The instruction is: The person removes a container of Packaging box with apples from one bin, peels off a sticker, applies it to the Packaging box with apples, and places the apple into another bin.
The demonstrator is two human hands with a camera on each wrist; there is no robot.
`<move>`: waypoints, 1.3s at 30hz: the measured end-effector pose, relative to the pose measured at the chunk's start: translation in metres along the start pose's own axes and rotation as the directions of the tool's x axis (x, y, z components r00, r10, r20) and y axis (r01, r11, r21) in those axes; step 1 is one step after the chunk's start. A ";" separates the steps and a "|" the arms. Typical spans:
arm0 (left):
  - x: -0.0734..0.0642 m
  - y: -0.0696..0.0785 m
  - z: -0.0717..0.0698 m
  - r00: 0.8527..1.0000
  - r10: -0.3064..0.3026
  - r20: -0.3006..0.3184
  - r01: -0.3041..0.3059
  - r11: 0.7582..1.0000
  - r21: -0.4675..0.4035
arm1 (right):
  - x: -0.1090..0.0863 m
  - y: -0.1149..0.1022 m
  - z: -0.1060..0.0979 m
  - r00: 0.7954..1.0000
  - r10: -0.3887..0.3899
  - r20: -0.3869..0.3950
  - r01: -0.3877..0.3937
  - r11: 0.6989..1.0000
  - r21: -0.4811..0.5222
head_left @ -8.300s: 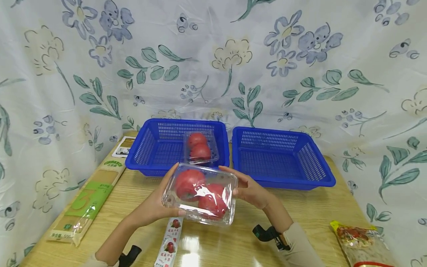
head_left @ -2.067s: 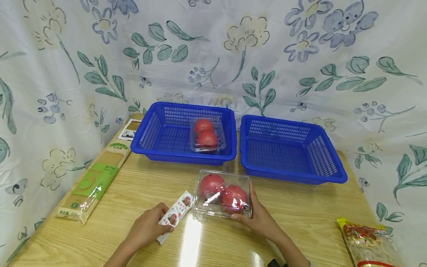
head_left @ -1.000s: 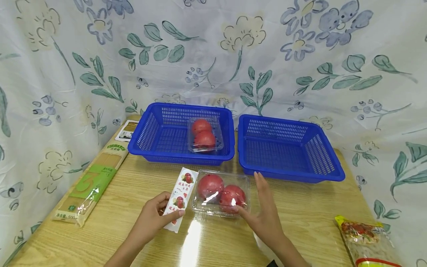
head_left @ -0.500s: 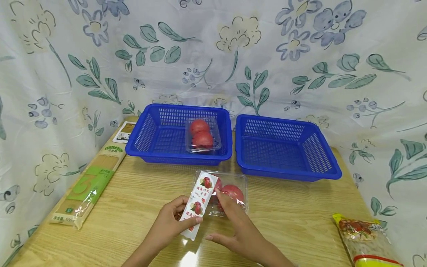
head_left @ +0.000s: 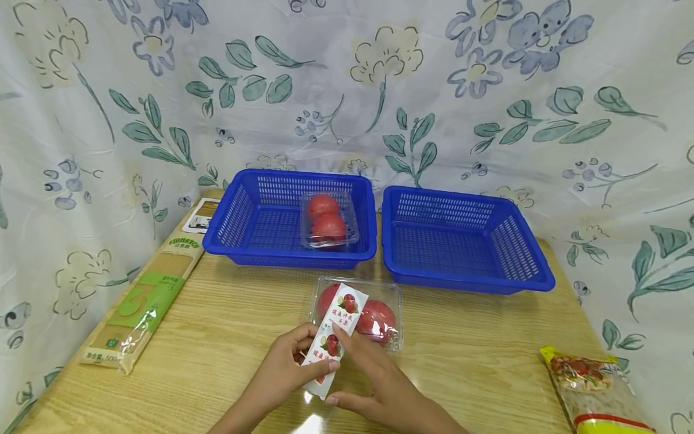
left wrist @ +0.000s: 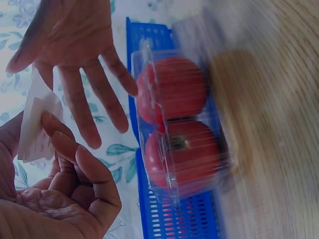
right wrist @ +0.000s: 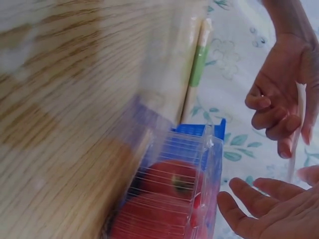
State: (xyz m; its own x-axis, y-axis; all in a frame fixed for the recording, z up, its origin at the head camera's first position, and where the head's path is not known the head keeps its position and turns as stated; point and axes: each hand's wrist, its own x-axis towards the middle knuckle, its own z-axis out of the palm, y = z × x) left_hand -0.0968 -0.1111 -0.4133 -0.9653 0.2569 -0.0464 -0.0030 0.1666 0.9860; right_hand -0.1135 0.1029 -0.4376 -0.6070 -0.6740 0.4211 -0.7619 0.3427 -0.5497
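A clear plastic clamshell box [head_left: 387, 295] with two red apples [head_left: 378, 319] in it lies on the table before the baskets. My left hand [head_left: 284, 364] pinches a white strip of apple stickers [head_left: 347, 306] between thumb and fingers, above the box, partly covering it in the head view. My right hand [head_left: 379, 386] has its fingers extended, the index fingertip at the strip's printed face. In the left wrist view, the right hand [left wrist: 82, 45] spreads its fingers beside the folded paper strip [left wrist: 37, 122]. Curled left-hand fingers [right wrist: 276, 117] show in the right wrist view.
A blue basket [head_left: 255, 256] at the back left holds another clamshell of apples [head_left: 328, 220]. Beside it stands a second blue basket [head_left: 466, 283]. A noodle packet [head_left: 143, 301] lies along the left edge, and a yellow-topped food bag [head_left: 593, 386] at the front right.
Both hands held the clamshell earlier; it now lies on the table. My left hand has picked up the sticker strip and brought it rightward over the box. My right hand has left the box for the strip.
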 end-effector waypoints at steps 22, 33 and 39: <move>0.009 0.002 0.006 0.996 0.082 0.036 -0.082 0.997 -0.014 | 0.002 0.003 -0.007 0.998 0.009 -0.058 -0.005 0.998 0.064; 0.002 0.002 0.000 0.995 0.088 0.047 -0.089 0.995 0.038 | 0.004 0.012 -0.017 0.992 0.078 -0.095 -0.063 0.987 0.151; 0.000 0.000 -0.001 0.987 0.142 0.074 -0.143 0.990 0.004 | 0.007 0.013 -0.015 0.989 0.112 -0.093 -0.091 0.975 0.201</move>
State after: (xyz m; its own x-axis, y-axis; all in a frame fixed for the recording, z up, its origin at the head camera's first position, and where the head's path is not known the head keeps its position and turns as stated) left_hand -0.0975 -0.1118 -0.4127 -0.9341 0.3474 0.0824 0.1358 0.1324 0.9818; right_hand -0.1308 0.1126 -0.4307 -0.7066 -0.5677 0.4223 -0.6424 0.2644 -0.7193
